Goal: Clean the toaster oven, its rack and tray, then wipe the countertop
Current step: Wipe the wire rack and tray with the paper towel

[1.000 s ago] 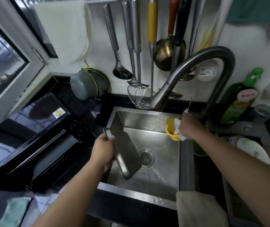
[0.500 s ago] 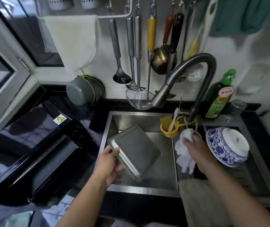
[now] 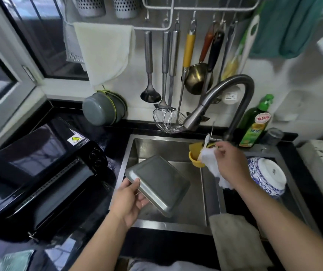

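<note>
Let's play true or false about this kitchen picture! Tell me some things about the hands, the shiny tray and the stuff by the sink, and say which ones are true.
1. The left hand holds the metal tray over the sink. True.
2. The right hand holds a green sponge. False: it grips a white cloth.
3. Water is pouring from the faucet. False: no water stream shows.
4. A blue and white bowl lies upside down to the right of the sink. True.
5. The black toaster oven sits inside the sink. False: it stands on the counter to the left.
</note>
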